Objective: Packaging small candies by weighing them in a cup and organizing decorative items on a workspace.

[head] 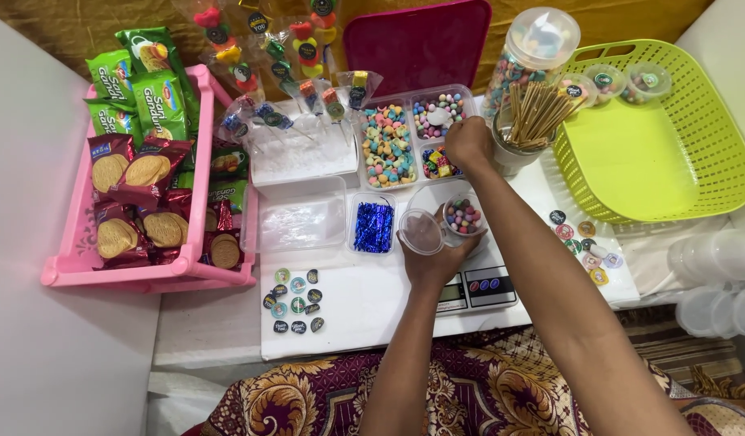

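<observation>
Patterned cloth (485, 396) at 6 o'clock, nearest you. Your left hand (438, 257) grips a clear lid (421, 231) and a small cup (463, 216) of candy over the scale (477, 289). Your right hand (467, 144), at 12 o'clock, fingers curled into the candy tray (388, 145); contents unclear.

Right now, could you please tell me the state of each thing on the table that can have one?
small cup: open, holding coloured candies, on the scale.
clear lid: off, held in left hand.
right hand: reaching into the divided candy tray.
tall jar: lidded, full of candies.
green basket: mostly empty, filled cups at back.
pink crate: full of biscuit packs.
</observation>
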